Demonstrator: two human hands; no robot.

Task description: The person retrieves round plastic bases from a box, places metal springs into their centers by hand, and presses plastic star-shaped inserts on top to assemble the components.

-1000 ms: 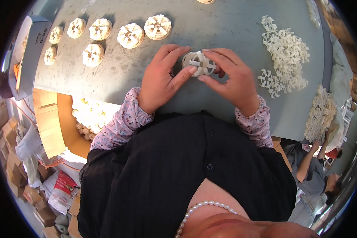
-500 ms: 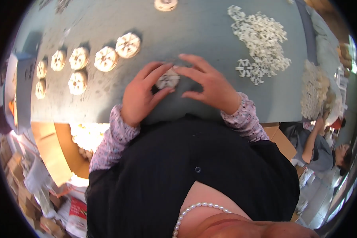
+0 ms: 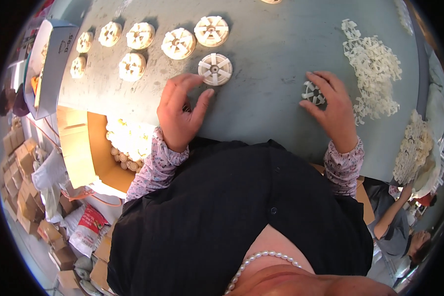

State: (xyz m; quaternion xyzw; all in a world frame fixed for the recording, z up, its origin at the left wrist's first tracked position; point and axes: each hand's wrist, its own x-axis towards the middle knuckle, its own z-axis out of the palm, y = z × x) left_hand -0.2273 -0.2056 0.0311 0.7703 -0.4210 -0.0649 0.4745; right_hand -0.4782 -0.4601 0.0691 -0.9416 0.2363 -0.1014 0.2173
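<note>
My left hand (image 3: 180, 106) rests low over the table with thumb and fingers apart. Its fingertips are beside a round cream disc (image 3: 215, 69) that has a white spoked piece on top. Something small and brownish shows between its fingers, too hidden to name. Out to the right, my right hand (image 3: 333, 101) has thumb and fingers around a loose white spoked piece (image 3: 313, 93), close to the table. To the right of that hand lies a heap of similar white spoked pieces (image 3: 377, 74).
Several more cream discs (image 3: 178, 43) with spoked tops stand at the far left of the grey table (image 3: 266, 54). A cardboard box (image 3: 79, 148) of pale round parts is below the table's left edge. A grey box (image 3: 56, 64) stands at left. Another person (image 3: 389, 217) is at lower right.
My hands have parted from around the disc. The disc now stands beyond my left hand, near the others. My right hand has moved right and taken a spoked piece. The view has shifted.
</note>
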